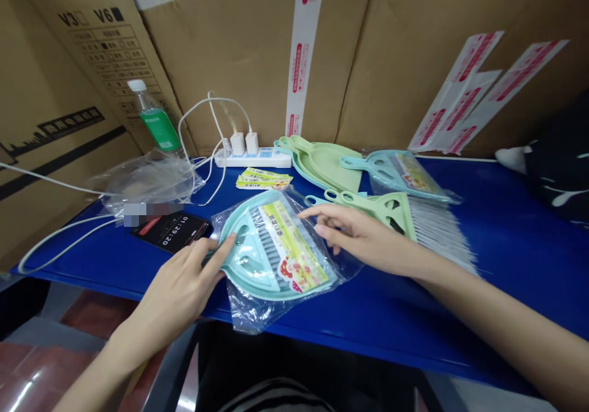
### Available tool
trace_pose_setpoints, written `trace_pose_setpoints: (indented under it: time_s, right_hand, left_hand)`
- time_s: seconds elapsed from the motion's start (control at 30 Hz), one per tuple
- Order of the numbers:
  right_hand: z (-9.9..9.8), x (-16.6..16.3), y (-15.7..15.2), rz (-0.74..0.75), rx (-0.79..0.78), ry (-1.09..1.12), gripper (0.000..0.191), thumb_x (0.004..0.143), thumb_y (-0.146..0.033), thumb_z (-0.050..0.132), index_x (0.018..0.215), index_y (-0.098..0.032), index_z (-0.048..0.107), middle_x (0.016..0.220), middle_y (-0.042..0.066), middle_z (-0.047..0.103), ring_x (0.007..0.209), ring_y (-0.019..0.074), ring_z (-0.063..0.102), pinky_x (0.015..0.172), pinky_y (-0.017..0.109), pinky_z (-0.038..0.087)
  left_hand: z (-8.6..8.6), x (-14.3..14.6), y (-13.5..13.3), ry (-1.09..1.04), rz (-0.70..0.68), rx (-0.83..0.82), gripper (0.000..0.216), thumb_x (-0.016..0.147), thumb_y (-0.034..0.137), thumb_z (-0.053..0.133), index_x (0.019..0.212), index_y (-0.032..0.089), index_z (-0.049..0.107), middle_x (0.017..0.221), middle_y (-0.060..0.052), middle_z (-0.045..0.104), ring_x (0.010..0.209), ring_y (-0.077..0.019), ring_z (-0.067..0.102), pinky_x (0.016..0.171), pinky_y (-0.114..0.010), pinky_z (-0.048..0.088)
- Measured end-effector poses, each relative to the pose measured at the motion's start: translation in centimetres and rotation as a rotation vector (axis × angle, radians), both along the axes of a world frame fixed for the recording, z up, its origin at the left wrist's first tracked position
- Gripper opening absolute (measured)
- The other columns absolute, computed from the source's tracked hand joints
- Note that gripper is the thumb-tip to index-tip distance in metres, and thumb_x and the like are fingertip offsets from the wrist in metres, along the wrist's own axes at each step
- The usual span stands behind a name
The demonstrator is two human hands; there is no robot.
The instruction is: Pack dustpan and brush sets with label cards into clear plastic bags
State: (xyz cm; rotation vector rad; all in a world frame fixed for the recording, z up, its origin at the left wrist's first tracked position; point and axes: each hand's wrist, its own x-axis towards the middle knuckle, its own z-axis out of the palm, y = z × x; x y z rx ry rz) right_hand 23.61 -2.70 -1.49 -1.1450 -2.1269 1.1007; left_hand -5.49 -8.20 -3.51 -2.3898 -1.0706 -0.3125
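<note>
A light-blue dustpan and brush set [251, 255] lies in a clear plastic bag in front of me, with a yellow-green printed card [294, 246] inside, over the brush bristles. My left hand [193, 271] grips the set at its handle end, fingers on top of the pan; the thumb is hidden. Over the card's right edge, my right hand [347, 228] has its index finger stretched out and the others loosely curled, holding nothing. Beyond that hand are unwrapped brushes with green and blue handles [368, 203] and grey bristles [442, 234].
Stacked green and blue dustpans [326, 160] and another bagged set [405, 176] lie farther back. Several loose cards [262, 179] sit before a power strip [276, 157] with white cables. At left are a phone [172, 231], crumpled plastic [147, 182] and a bottle [159, 124]. Cardboard [253, 50] walls the back.
</note>
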Motion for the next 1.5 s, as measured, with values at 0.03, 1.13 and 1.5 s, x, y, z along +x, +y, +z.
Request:
trace_pose_setpoints:
  time_s: [0.03, 1.13, 1.5]
  right_hand:
    - [-0.1, -0.2, -0.2, -0.007, 0.002, -0.035, 0.037, 0.089, -0.037, 0.043, 0.119, -0.016, 0.052, 0.077, 0.000, 0.052, 0.062, 0.0140, 0.051, 0.059, 0.031, 0.045]
    - [2.7, -4.8, 2.6, -0.066, 0.250, -0.057, 0.007, 0.089, -0.024, 0.046, 0.092, -0.019, 0.050, 0.066, -0.002, 0.058, 0.056, 0.0139, 0.060, 0.058, 0.029, 0.048]
    - [-0.4, 0.4, 0.0, -0.121, -0.474, 0.417, 0.050, 0.067, -0.052, 0.076, 0.097, -0.021, 0.052, 0.072, -0.004, 0.063, 0.058, 0.0095, 0.058, 0.051, 0.023, 0.047]
  left_hand:
    - [0.0, 0.0, -0.2, -0.007, 0.002, 0.002, 0.041, 0.095, 0.013, 0.030, 0.135, 0.011, 0.040, 0.093, -0.010, 0.057, 0.072, -0.0194, 0.060, 0.063, -0.029, 0.052]
    - [-0.1, -4.2, -0.6, -0.088, -0.029, 0.003, 0.040, 0.098, 0.016, 0.029, 0.136, 0.010, 0.041, 0.095, -0.011, 0.058, 0.076, -0.0202, 0.060, 0.063, -0.028, 0.052]
    - [2.6, 1.0, 3.1, -0.009, -0.168, -0.043, 0.037, 0.096, 0.016, 0.033, 0.130, 0.012, 0.049, 0.104, -0.014, 0.062, 0.090, -0.0224, 0.061, 0.076, -0.036, 0.056]
